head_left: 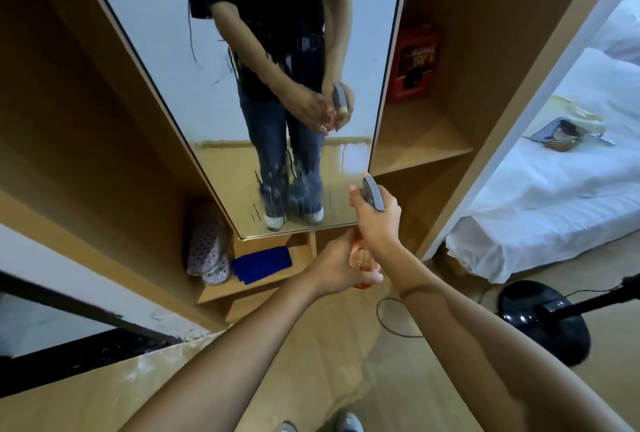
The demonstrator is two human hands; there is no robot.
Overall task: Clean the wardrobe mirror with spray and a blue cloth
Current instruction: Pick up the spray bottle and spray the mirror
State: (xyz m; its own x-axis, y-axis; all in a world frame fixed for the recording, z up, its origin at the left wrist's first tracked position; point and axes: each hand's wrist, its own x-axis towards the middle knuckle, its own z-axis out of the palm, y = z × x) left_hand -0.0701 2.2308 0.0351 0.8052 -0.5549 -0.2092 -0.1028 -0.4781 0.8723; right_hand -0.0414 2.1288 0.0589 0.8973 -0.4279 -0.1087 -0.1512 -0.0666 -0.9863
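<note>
The tall wardrobe mirror stands ahead, with streaks of wet spray running down its lower part. My right hand grips the grey head of a spray bottle, its nozzle pointing at the mirror's lower right. My left hand holds the bottle's clear orange body from below. A blue cloth lies flat on the low wooden shelf beneath the mirror, left of my hands and untouched.
A pair of perforated slippers stands beside the cloth. Open wooden shelves flank the mirror; a red box sits on the right one. A bed with white sheets is at right. A black fan base and cable lie on the floor.
</note>
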